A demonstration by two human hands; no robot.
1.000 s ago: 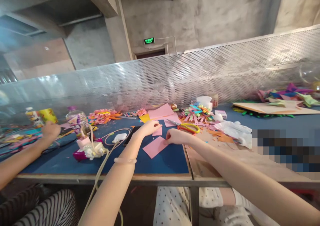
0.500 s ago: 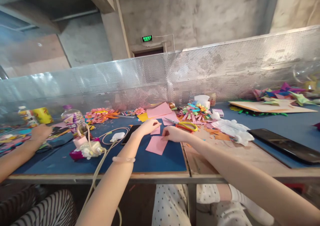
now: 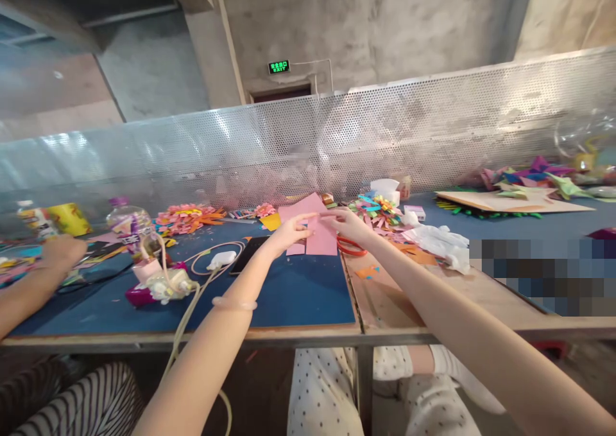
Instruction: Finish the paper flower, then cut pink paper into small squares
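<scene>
2 hands at 1 pink sheet (image 3: 322, 238), near the table's seam. Right hand (image 3: 347, 223): grip closed on the sheet's top edge, thumb mostly hidden. Left hand (image 3: 292, 230): fingertips at the sheet's left edge; can't tell if that grip is pinching or only touching. Can't tell either whether the sheet's lower edge rests on the table (image 3: 289, 298).

Just left of it: 1 small pink piece (image 3: 295, 249), partly covered. Behind: larger pink paper (image 3: 303, 206), blocked by the hands, plus a corner of yellow paper (image 3: 270, 221). Red handle loop (image 3: 350, 247) pokes out beside the right hand; rest of that tool is hidden. Flat black object (image 3: 250, 255) partly behind the left arm.

Farther out: white plug (image 3: 221, 260) with cable, purple-capped bottle (image 3: 126, 223) behind cords. Far left, co-worker's hand (image 3: 65, 253) is blurred, arm cut off by the frame. Right side: pixelated block, contents unreadable.
</scene>
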